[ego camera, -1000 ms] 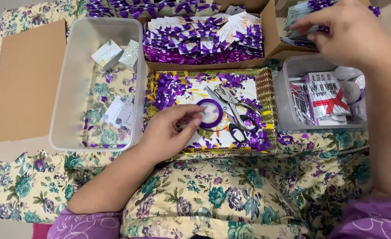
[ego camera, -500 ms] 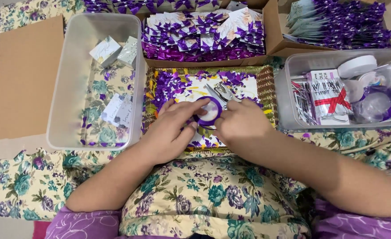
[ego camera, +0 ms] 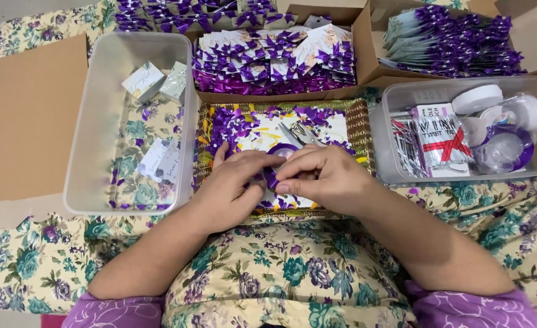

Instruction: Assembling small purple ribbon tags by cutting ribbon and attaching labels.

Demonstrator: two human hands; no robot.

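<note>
Both hands meet over a flat tray strewn with purple ribbon scraps. My left hand and my right hand together grip a roll of purple ribbon, fingertips pinching at its lower edge. Most of the roll is hidden by the fingers. A pair of scissors lies on the tray just beyond the hands.
A clear tub at left holds small paper tags. Another clear tub at right holds tape rolls and a packet of twist ties. Cardboard boxes of purple-bowed cards stand behind. A brown cardboard sheet lies far left.
My right hand came down from the back-right box to the tray and joined the left hand on the ribbon roll. The left hand stayed at the roll.
</note>
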